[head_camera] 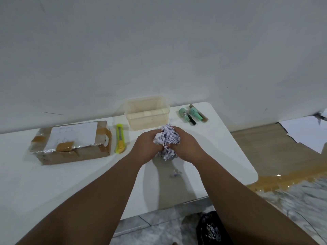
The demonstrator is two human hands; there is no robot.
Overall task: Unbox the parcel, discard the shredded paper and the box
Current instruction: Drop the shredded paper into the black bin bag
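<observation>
A wad of white shredded paper (167, 138) is squeezed between my left hand (146, 145) and my right hand (185, 145) just above the white table (70, 183), in front of a clear plastic tub (146, 114). A few loose shreds (175, 173) lie on the table below my hands. The cardboard parcel box (72, 143), taped and with a white label on top, lies at the left. A yellow utility knife (120, 138) lies between the box and my left hand.
Green and black unpacked items (192, 115) lie at the table's back right. A black bag (211, 228) holding shreds sits on the tiled floor below the table's front edge. The white wall runs right behind the table.
</observation>
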